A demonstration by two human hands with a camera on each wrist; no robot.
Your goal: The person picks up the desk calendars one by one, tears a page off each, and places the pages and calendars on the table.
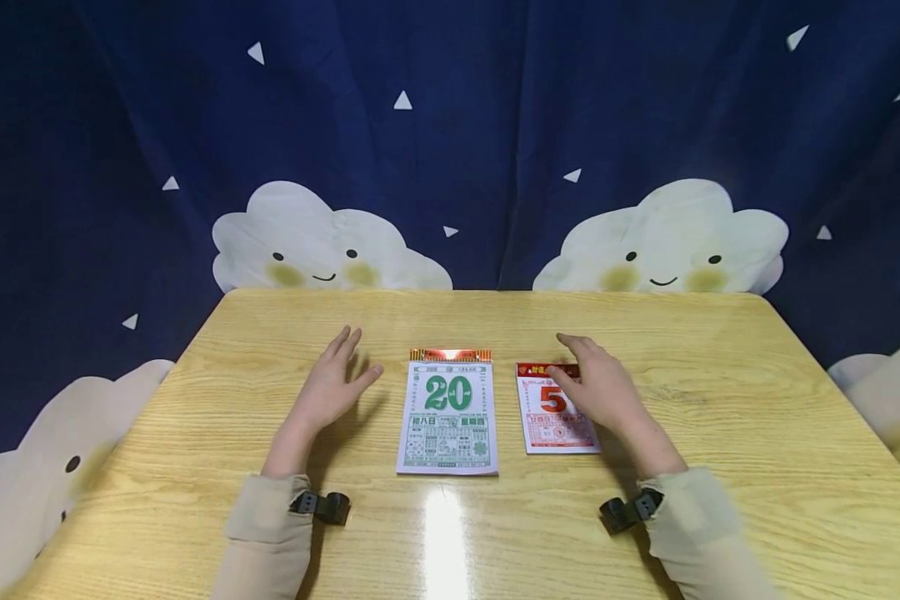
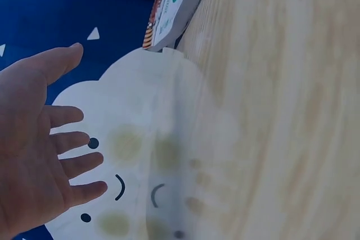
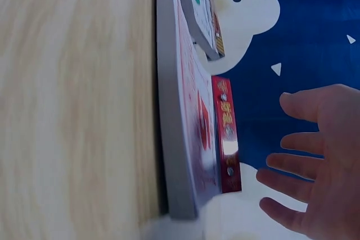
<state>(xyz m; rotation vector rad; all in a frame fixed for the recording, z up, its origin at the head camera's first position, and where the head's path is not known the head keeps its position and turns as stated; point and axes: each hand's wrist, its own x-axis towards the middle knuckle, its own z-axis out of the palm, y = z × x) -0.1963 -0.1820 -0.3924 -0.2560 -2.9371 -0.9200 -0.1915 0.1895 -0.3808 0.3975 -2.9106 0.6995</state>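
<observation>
Two tear-off calendars lie flat on the wooden table [image 1: 645, 517]. The larger one [image 1: 448, 412] shows a green "20" and sits in the middle. A smaller one [image 1: 551, 412] with a red "5" lies just to its right. My left hand [image 1: 336, 377] is open on the bare wood left of the green calendar, holding nothing. In the left wrist view that left hand [image 2: 42, 150] has spread fingers and the green calendar [image 2: 174, 4] lies beyond it. My right hand [image 1: 588, 379] is open over the red calendar's upper right part. In the right wrist view the right hand [image 3: 315, 161] hovers apart from the red calendar [image 3: 194, 122].
A dark blue curtain [image 1: 480, 125] printed with white smiling clouds hangs close behind the table's far edge and wraps both sides. Black straps [image 1: 322, 506] sit on both beige sleeves. Bare wood surrounds the calendars on all sides.
</observation>
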